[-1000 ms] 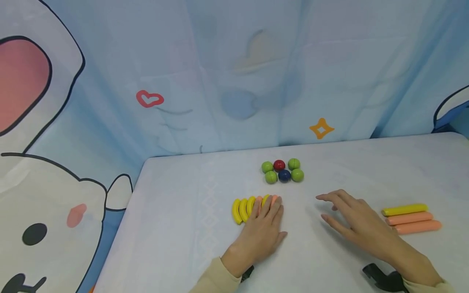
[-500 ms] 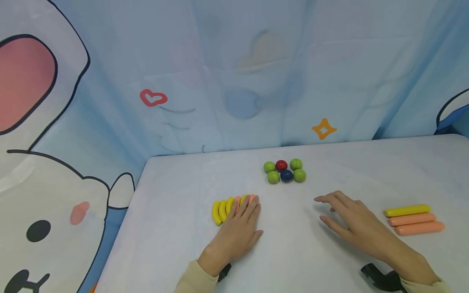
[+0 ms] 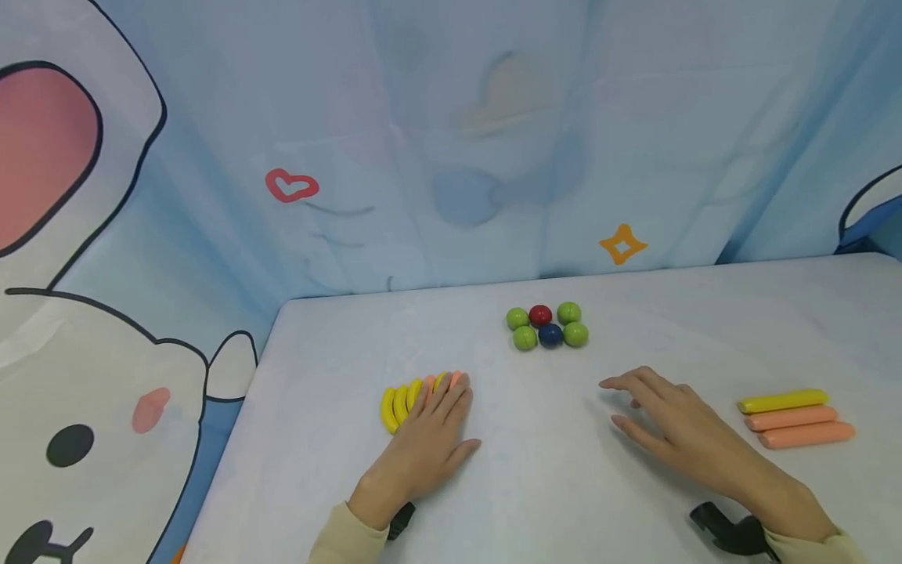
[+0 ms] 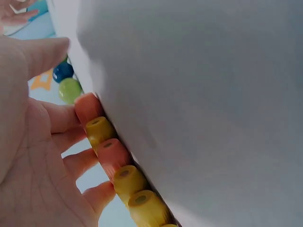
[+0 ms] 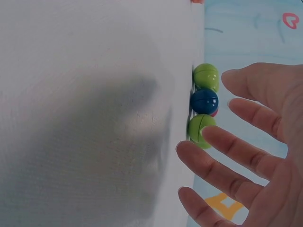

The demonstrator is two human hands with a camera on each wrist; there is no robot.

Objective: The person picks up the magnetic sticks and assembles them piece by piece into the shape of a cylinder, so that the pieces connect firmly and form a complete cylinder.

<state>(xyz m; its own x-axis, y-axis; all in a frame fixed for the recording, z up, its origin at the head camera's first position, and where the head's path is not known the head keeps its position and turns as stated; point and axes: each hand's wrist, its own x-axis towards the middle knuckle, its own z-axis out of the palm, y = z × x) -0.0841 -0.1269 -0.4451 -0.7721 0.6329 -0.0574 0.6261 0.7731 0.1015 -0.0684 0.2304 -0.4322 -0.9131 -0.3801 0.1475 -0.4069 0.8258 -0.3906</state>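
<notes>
My left hand lies with fairly straight fingers over a side-by-side row of small yellow toy bananas and orange-pink pieces. Its fingers partly hide the row's right half. In the left wrist view, the fingertips touch the row, where an orange-pink piece sits between yellow bananas. My right hand hovers over the table with relaxed, spread fingers and nothing in them. Green balls and a blue ball show beyond its fingers in the right wrist view.
Several green balls, a red ball and a blue ball form two short rows toward the back of the white table. Right of my right hand lie a yellow stick and two orange-pink sticks. A blue printed curtain hangs behind.
My left hand has slid left across the table, and the row of bananas and orange-pink pieces has moved along with it. The right hand has stayed nearly in place.
</notes>
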